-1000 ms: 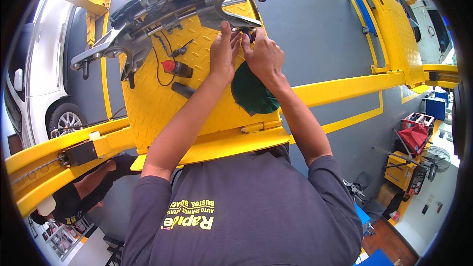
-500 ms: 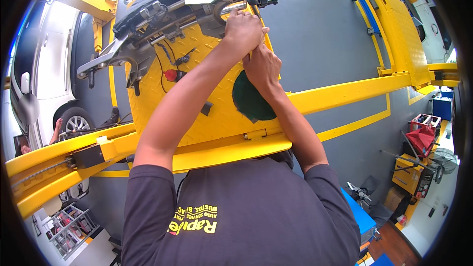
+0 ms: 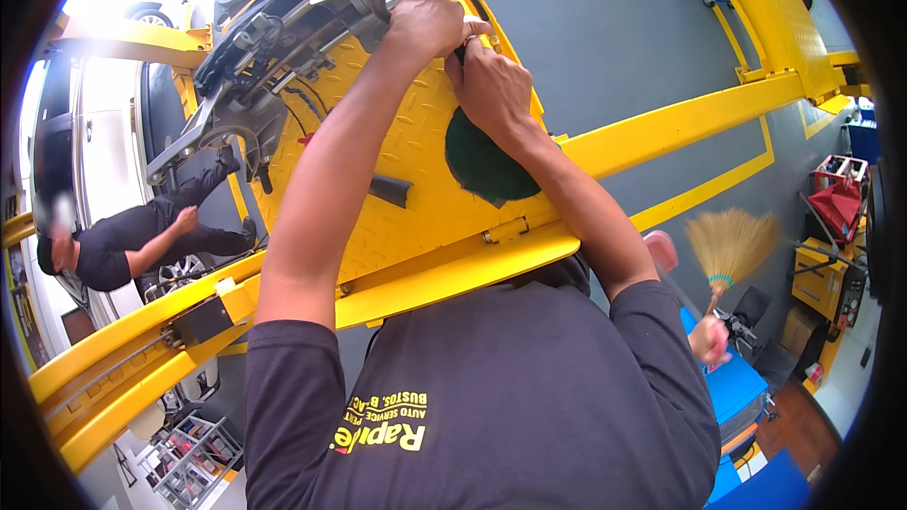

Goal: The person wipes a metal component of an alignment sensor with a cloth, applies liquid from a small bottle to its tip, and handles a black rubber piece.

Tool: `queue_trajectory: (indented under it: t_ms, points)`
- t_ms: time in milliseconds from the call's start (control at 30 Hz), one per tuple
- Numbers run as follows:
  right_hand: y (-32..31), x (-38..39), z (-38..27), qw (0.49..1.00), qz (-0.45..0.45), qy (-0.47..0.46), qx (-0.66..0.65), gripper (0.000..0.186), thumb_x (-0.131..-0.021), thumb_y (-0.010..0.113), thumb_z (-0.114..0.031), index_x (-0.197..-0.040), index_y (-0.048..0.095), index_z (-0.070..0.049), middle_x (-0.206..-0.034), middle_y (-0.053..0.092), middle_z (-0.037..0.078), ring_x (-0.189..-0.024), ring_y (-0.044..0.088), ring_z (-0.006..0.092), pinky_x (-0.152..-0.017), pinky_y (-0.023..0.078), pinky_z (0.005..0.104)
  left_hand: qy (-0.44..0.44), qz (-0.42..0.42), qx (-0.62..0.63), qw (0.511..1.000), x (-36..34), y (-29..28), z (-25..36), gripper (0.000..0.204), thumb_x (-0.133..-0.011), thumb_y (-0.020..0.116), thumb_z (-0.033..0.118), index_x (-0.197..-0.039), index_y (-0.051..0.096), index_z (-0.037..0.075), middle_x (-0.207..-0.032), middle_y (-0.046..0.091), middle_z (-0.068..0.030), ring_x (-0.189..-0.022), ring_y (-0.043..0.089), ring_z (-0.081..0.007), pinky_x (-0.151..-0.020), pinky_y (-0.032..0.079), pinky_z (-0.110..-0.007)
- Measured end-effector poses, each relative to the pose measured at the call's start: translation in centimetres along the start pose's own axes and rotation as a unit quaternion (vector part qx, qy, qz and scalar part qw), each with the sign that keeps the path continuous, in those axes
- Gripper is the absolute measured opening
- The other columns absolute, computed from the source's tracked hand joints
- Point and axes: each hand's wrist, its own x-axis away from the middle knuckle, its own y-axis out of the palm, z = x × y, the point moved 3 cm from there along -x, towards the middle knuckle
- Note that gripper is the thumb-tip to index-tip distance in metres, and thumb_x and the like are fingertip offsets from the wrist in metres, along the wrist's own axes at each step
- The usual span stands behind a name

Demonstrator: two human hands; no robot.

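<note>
Both my arms reach forward over a yellow treadplate platform point(image 3: 425, 212). My left hand point(image 3: 427, 26) is closed, its fingers curled out of sight beside the end of a grey metal wheel clamp point(image 3: 326, 30) with bars and black knobs. Close against it, my right hand point(image 3: 495, 85) is also closed, with bent fingers meeting the left ones near the platform's right edge. A small dark piece shows between the hands; what they grip is mostly hidden. Below my right hand lies a dark green round patch point(image 3: 484, 162) on the platform.
A yellow rail point(image 3: 690, 123) crosses to the right. On the left, a person in dark clothes point(image 3: 142, 236) is beside a white car point(image 3: 99, 123). Behind my right shoulder, another person's hand point(image 3: 709, 340) holds a straw broom point(image 3: 732, 246). A blue cabinet point(image 3: 732, 387) stands there.
The view has shifted. My hands stay together by the clamp's end, now slightly farther forward. The broom and the hand holding it have appeared at right; more of the person at left shows.
</note>
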Motion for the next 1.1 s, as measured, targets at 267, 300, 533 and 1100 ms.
queue_trajectory:
  t_ms: [267, 300, 533, 1100]
  points:
    - [-0.2, 0.2, 0.0, 1.0, -0.002, -0.013, 0.017, 0.039, -0.106, 0.058, -0.037, -0.09, 0.066, -0.003, -0.066, 0.07, 0.016, -0.059, 0.071, 0.0363, -0.056, 0.056, 0.0465, 0.005, -0.077, 0.009, 0.997, -0.7, -0.4, -0.2, 0.063, -0.104, 0.052, 0.063, -0.111, 0.082, 0.008, -0.099, 0.079, -0.015, -0.097, 0.076, -0.0278, -0.083, 0.058, -0.042]
    - [-0.1, 0.3, -0.3, 1.0, -0.004, -0.016, 0.018, 0.039, -0.106, 0.058, -0.038, -0.09, 0.066, -0.003, -0.066, 0.07, 0.016, -0.059, 0.071, 0.0362, -0.056, 0.056, 0.0466, 0.01, -0.067, 0.016, 0.998, -1.1, 0.1, -0.9, 0.061, -0.106, 0.052, 0.061, -0.11, 0.081, 0.008, -0.098, 0.078, -0.015, -0.095, 0.076, -0.0282, -0.082, 0.058, -0.042]
    - [-0.3, 0.8, -0.3, 1.0, 0.004, -0.012, 0.019, 0.041, -0.105, 0.06, -0.041, -0.088, 0.067, -0.004, -0.068, 0.072, 0.016, -0.059, 0.072, 0.0353, -0.057, 0.056, 0.0463, -0.006, -0.039, 0.036, 0.999, -1.4, 0.4, -0.6, 0.06, -0.108, 0.051, 0.058, -0.103, 0.08, 0.006, -0.088, 0.076, -0.0164, -0.08, 0.074, -0.0312, -0.075, 0.058, -0.044]
    - [-3.2, 1.4, -0.2, 0.997, -0.043, 0.045, -0.041, 0.038, -0.098, 0.068, -0.04, -0.087, 0.069, -0.004, -0.075, 0.073, 0.015, -0.07, 0.074, 0.0352, -0.065, 0.056, 0.0478, 0.036, 0.016, 0.081, 0.996, -1.8, 0.6, -0.4, 0.058, -0.106, 0.055, 0.056, -0.099, 0.075, 0.001, -0.1, 0.076, -0.0204, -0.094, 0.074, -0.0367, -0.086, 0.058, -0.046]
